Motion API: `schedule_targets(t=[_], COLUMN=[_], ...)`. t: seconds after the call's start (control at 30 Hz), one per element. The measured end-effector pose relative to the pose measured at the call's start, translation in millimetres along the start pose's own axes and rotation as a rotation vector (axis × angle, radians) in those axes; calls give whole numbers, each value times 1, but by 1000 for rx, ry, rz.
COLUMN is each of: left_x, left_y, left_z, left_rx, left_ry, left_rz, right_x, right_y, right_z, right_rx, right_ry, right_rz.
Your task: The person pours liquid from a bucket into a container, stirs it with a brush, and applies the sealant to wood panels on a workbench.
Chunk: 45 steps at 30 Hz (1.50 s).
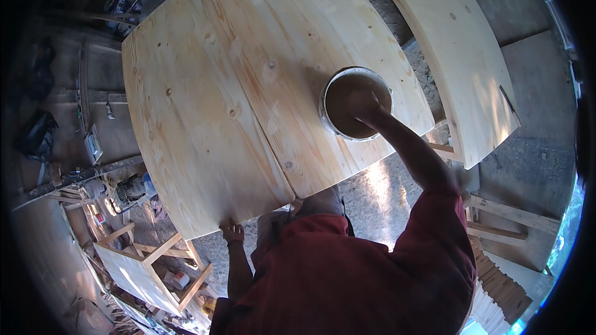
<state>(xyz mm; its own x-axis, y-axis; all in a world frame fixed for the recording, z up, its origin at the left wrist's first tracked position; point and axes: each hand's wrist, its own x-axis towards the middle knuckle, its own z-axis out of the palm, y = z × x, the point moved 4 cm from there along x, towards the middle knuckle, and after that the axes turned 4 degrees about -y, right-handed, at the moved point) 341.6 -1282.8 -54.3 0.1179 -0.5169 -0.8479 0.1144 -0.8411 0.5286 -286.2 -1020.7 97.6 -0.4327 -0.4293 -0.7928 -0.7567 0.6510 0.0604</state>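
Observation:
My right hand [365, 107] reaches down into a round, white-rimmed bucket [324, 111]. Brownish contents [343, 100] show inside it, and my fingers are lost in the dim interior. The bucket stands on a pale, knotty wooden panel [292, 87], near its right side. To its left lies a second wooden panel [186, 105], joined to it along a straight seam. At this left panel's near edge is my left hand [233, 233], its fingers curled against the wood.
Across a gap on the right lies another curved-edged panel [462, 49] with a thin dark object [508, 99] on it. A wooden frame [155, 260] stands at lower left, below a power tool [131, 189]. Wood strips [500, 282] are stacked at lower right.

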Motion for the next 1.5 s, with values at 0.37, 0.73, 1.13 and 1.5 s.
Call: schedule_targets(t=[0.37, 0.73, 1.13, 1.5], left_x=[50, 38, 203, 186], left_y=[4, 32, 204, 245], left_z=[-43, -53, -243, -113], left_rx=[408, 636, 581, 1042], left_ry=[-86, -246, -104, -72], left_rz=[117, -58, 358, 1046], right_x=[-115, -222, -122, -132], right_y=[60, -28, -339, -392], right_z=[-38, -23, 160, 191], right_rx=[856, 1210, 854, 880], right_ry=[50, 425, 590, 841], right_rz=[-134, -339, -288, 122])
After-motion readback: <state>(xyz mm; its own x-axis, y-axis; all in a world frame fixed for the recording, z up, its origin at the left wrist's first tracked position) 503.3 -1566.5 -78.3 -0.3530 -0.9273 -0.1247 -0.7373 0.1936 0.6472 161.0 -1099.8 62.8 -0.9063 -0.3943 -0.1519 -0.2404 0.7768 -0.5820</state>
